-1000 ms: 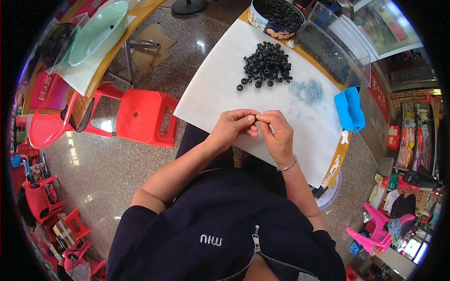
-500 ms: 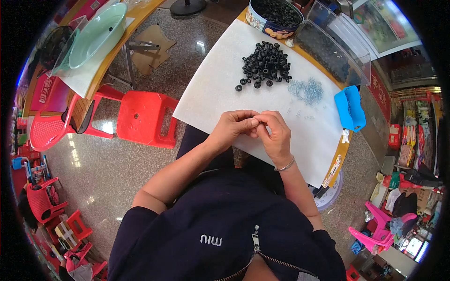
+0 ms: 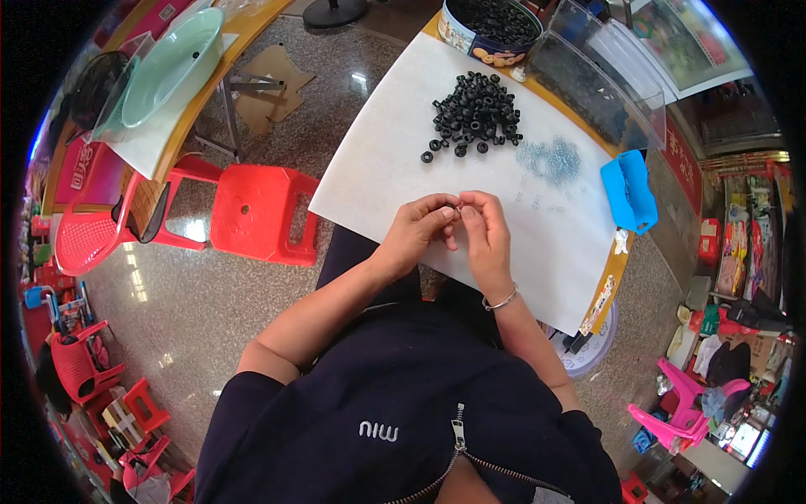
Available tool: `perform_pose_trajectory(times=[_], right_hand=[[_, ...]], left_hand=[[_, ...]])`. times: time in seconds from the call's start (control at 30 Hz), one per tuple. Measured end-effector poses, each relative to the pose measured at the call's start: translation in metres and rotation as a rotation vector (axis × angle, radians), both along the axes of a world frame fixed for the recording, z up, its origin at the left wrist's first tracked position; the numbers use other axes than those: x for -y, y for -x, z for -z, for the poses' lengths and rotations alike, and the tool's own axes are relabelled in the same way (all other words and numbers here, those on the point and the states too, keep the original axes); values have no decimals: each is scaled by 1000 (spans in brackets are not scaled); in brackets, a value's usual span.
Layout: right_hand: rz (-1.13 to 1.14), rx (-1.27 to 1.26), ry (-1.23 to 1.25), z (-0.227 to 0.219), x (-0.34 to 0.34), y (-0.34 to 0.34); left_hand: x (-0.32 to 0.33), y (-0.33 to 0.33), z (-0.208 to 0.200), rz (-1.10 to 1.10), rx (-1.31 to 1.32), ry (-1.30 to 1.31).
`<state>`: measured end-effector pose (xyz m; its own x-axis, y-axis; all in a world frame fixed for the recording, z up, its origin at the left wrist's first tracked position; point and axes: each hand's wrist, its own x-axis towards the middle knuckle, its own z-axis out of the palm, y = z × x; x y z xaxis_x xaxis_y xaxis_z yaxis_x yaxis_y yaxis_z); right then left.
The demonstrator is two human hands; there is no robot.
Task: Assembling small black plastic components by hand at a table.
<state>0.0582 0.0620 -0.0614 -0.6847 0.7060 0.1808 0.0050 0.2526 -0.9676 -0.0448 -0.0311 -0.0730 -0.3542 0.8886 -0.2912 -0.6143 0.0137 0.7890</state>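
Observation:
My left hand and my right hand meet fingertip to fingertip over the near part of a white sheet. Both are closed in a pinch. Between the tips is something small, partly dark, too tiny to name. Beyond my hands lies a heap of small black ring-like parts, with a few loose ones at its near side. Right of that heap, small clear bluish pieces are spread out, and several stray ones lie closer to my right hand. A bracelet circles my right wrist.
A round tin full of black parts and a clear bin stand at the table's far side. On its right edge sits a blue container. A red stool and a green basin on another table are to the left.
My right hand has shifted slightly left and turned more upright, its index finger and thumb straighter. My left hand has stayed nearly in place. The heaps look unchanged.

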Motion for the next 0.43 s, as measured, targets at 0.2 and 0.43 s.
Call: perform_pose_trajectory(times=[0.2, 0.43], right_hand=[[-23, 101, 184, -10, 17, 5], [72, 48, 146, -13, 22, 2]], left_hand=[[2, -23, -16, 13, -31, 66], [1, -30, -10, 54, -150, 63]])
